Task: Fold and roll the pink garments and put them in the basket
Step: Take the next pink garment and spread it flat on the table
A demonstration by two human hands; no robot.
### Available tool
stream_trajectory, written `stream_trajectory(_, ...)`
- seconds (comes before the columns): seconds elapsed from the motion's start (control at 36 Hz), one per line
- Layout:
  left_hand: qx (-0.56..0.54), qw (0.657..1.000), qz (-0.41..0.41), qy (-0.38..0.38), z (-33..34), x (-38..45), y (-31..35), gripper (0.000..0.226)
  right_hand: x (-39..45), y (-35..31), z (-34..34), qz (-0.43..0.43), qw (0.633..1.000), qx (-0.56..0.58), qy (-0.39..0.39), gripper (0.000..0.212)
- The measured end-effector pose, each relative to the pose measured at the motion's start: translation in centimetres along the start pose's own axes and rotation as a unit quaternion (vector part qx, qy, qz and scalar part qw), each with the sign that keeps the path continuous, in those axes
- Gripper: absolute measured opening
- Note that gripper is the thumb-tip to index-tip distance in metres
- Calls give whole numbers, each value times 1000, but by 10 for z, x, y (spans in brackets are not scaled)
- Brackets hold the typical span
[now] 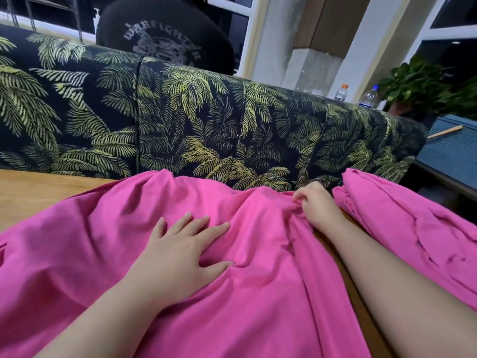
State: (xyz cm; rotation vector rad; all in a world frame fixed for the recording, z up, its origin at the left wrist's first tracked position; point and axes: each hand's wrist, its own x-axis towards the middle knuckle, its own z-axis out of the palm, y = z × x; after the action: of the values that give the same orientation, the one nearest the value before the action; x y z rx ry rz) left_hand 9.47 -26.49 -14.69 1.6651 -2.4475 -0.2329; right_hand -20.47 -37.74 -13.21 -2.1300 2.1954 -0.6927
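**Two hands on one pink garment, a second pile waiting at the side**

Two bare hands work a pink garment (pixel 108 254) spread across the wooden surface (pixel 38 192). The left hand (pixel 178 251) lies flat on the cloth near the middle of the view, palm down, its grip wide: fingers spread and pointing toward 1 o'clock, thumb splayed out toward 3 o'clock. It holds nothing; it only presses the fabric, which wrinkles around the thumb and fingertips.

The right hand (pixel 316 205) sits at about 2 o'clock from the left hand, at the garment's far right edge. Its grip is narrow, fingers curled inward and pinched on a bunched fold of the pink cloth, the knuckles turned up. Creases run from that pinch back down the fabric toward 6 o'clock. The right forearm lies along a bare strip of the surface between the two masses of pink.

From the grips, the spread garment reaches out to 9 o'clock as far as the left edge of the view and down to 6 o'clock under both forearms; its far hem humps up at 12 o'clock against the sofa.

A second pink garment (pixel 402 228) lies crumpled in a heap at 3 o'clock of the right hand, just beside it but not touched by it.

Beyond the surface stands a dark sofa (pixel 180 120) printed with palm fronds. Behind its back sits a person in a black printed top (pixel 165 40). Two plastic bottles (pixel 342 93) and a green potted plant (pixel 418 81) stand toward 2 o'clock, with a blue box (pixel 449 153) below them.
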Motion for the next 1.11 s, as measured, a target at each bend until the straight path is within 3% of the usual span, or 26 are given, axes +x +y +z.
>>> stream_trajectory(0.11, 0, 1000, -2, 1, 0, 1, 0, 126, -3, -2, 2, -13, 995, -93, -41, 42)
stream_trajectory(0.25, 3, 1000, -2, -5, -1, 0, 1, 127, 3, -10, 1, 57, 984, -131, -110, 46)
stream_trajectory(0.42, 8, 1000, -6, -10, -2, 0, 1, 129, 18, -10, -6, 129, 969, -167, -127, 46)
stream_trajectory(0.67, 14, 1000, -9, -15, -3, 1, 2, 133, 19, 7, -11, 232, 967, -105, -8, 50)
stream_trajectory(0.72, 16, 1000, -8, -15, -3, 0, 2, 133, 17, 10, -14, 212, 968, -134, -18, 43)
stream_trajectory(0.78, 17, 1000, -8, -16, -3, 0, 3, 133, 14, 17, -13, 135, 974, -183, 11, 38)
stream_trajectory(0.86, 17, 1000, -8, -15, -4, 0, 2, 133, 12, 23, -6, 30, 983, -171, 64, 35)
stream_trajectory(1.0, 20, 1000, -6, -12, -3, 1, 2, 131, 3, 22, 2, 30, 983, -138, -120, 59)
stream_trajectory(1.11, 9, 1000, -7, -9, -3, 0, 0, 130, 0, 31, -3, 77, 970, -159, -170, 70)
